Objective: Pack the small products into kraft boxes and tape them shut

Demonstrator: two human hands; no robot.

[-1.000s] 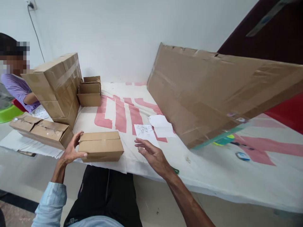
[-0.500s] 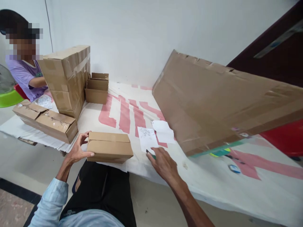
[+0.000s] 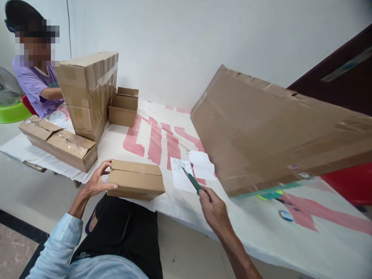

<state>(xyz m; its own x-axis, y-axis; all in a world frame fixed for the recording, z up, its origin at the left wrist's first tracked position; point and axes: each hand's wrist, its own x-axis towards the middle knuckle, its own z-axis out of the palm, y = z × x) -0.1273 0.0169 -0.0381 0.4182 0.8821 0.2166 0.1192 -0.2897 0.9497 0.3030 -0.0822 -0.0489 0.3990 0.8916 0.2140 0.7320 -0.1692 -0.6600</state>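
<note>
A small closed cardboard box [image 3: 136, 180] lies at the table's front edge, a seam running along its top. My left hand [image 3: 97, 180] grips its left end, thumb on the near side and fingers at the back corner. Right of the box, my right hand [image 3: 213, 207] is closed round the green handle of a utility knife [image 3: 192, 181]. Its dark blade points up and left, over a sheet of paper [image 3: 181, 180] with small drawings. A second, folded white paper [image 3: 202, 164] lies beside that sheet.
On the left are a long taped carton [image 3: 61, 141], a tall carton stack [image 3: 87, 97] and open boxes [image 3: 123, 112]. A large cardboard panel [image 3: 261, 131] leans at right. Near it lies a tape roll [image 3: 286, 216]. A person in purple [image 3: 37, 89] is at far left.
My right hand has drawn back to the right and lifted the utility knife off the paper, its blade now showing. My left hand keeps hold of the box. The view has shifted slightly.
</note>
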